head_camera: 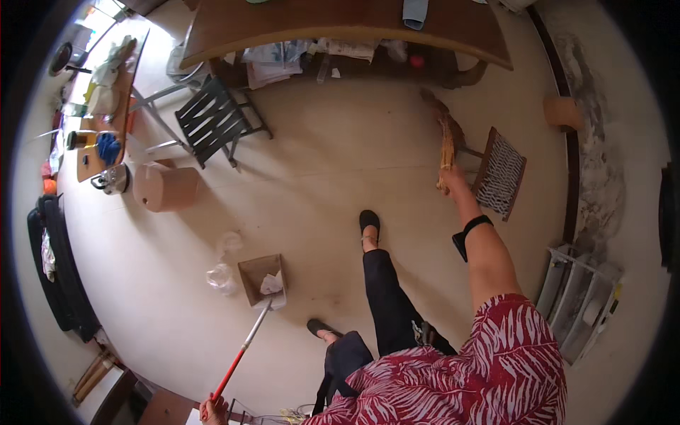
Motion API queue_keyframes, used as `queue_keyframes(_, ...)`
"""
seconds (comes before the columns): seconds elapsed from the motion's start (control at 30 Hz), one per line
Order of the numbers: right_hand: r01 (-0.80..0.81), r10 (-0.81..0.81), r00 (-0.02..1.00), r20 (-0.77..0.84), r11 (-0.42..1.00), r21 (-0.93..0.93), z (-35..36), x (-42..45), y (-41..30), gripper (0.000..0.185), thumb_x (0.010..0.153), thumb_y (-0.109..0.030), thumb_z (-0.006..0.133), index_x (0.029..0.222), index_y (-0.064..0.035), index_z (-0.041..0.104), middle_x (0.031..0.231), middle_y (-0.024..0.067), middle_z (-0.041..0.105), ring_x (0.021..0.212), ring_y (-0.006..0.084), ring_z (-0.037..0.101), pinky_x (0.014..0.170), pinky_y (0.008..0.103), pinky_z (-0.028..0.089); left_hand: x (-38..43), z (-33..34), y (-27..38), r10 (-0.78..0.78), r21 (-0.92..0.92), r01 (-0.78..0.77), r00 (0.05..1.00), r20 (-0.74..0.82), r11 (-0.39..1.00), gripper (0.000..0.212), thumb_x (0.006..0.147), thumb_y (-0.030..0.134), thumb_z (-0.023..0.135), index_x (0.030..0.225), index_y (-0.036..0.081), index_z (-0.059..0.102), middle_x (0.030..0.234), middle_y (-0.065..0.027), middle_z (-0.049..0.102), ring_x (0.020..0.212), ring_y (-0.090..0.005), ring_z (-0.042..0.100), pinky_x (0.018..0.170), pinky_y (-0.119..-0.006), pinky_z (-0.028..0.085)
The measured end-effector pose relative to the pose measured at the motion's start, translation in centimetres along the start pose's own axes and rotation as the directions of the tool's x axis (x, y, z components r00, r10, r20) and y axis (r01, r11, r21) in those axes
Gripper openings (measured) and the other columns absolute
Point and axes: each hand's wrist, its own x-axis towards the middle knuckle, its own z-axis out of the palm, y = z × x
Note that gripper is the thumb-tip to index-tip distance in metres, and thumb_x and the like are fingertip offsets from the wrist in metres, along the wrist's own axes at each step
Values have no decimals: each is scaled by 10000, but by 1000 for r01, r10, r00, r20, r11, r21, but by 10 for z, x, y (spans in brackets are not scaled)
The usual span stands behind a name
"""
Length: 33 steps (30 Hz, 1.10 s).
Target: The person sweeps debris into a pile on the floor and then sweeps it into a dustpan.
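Note:
My left hand (214, 411) is closed around the red end of a long pole (249, 337). The pole runs down to a box-shaped dustpan (259, 268) on the floor, and crumpled white paper (271, 283) lies in the pan. Out ahead on the right, my right hand (453, 179) grips the yellowish handle of a soft broom (447, 139). The broom's brown head is blurred and reaches towards the wooden table. Beside the dustpan, a crumpled clear plastic piece (221, 278) lies on the floor.
A woven-seat stool (500, 174) stands close to the broom. Ahead is a wooden table (340, 16) with bags and papers underneath. A dark slatted folding chair (215, 121), a pink plastic bin (164, 186) and a metal pot (112, 179) are at left. A radiator (576, 303) lines the right wall.

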Motion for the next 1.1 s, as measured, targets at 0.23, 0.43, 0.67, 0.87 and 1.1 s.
queue_keyframes(0.23, 166, -124, 981, 149, 936, -311, 68, 47, 9, 610, 799, -184, 547, 1316, -61, 247, 949, 192, 548, 849, 313, 549, 669, 397, 438, -4, 36, 35, 11, 60, -15, 997, 74, 998, 101, 847, 196, 583, 881, 104, 562, 824, -51, 644, 736, -159, 638, 579, -299, 508)
queue_keyframes(0.43, 507, -214, 795, 567, 747, -429, 151, -99, 88, 730, 767, -197, 568, 1369, -61, 177, 983, 244, 558, 913, 394, 546, 759, 443, 444, 28, 0, 11, -100, 17, 101, 993, -57, 995, 76, 830, 193, 607, 840, 126, 572, 764, -34, 635, 677, -138, 624, 569, -292, 501)
queue_keyframes(0.67, 532, -4, 490, 872, 794, -295, 120, -165, 40, 546, 774, -172, 584, 1284, -108, 401, 661, 141, 553, 581, 261, 570, 507, 344, 450, 38, -33, -4, -155, -167, 148, 987, -29, 975, 53, 845, 173, 583, 857, 123, 570, 825, -41, 626, 747, -164, 615, 628, -338, 485)
queue_keyframes(0.87, 410, 13, 571, 821, 862, -299, 37, -181, -13, 636, 768, -140, 585, 1358, -161, 348, 706, 52, 525, 498, 131, 502, 423, 261, 405, 31, -28, 26, -186, -173, 177, 982, -42, 969, 91, 828, 192, 618, 792, 141, 552, 805, -31, 623, 730, -154, 619, 644, -362, 501)
queue_keyframes(1.1, 135, 99, 786, 610, 936, -326, -19, -220, -51, 540, 788, -114, 547, 1304, -135, 387, 706, 29, 516, 488, 131, 498, 409, 269, 391, 26, -23, 54, -140, -175, 129, 989, -51, 976, 122, 812, 182, 627, 739, 115, 556, 707, -19, 594, 642, -123, 599, 535, -313, 540)
